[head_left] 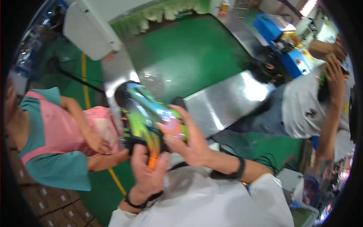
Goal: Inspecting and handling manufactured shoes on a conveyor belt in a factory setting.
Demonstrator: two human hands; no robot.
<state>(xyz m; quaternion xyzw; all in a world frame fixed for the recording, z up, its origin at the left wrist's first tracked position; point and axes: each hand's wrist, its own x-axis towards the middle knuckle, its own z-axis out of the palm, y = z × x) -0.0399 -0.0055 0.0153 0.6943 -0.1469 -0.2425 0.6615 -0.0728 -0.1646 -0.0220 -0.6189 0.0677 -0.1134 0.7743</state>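
Observation:
Both my hands hold a bright green toy car [145, 113] with black wheels and an orange part low down, held up close in front of me. My left hand [148, 172] grips its lower end from below, fingers wrapped about the orange part. My right hand [185, 140] clasps the car's right side, thumb and fingers spread over the shiny body. The picture is blurred by motion, so small details of the toy cannot be made out.
A green conveyor belt [189, 53] with steel side rails [227, 102] runs ahead. At left sits a person in a pink and teal top [56, 140]. At right another person in a white shirt [306, 109] holds a green item. Blue machines [280, 34] stand behind.

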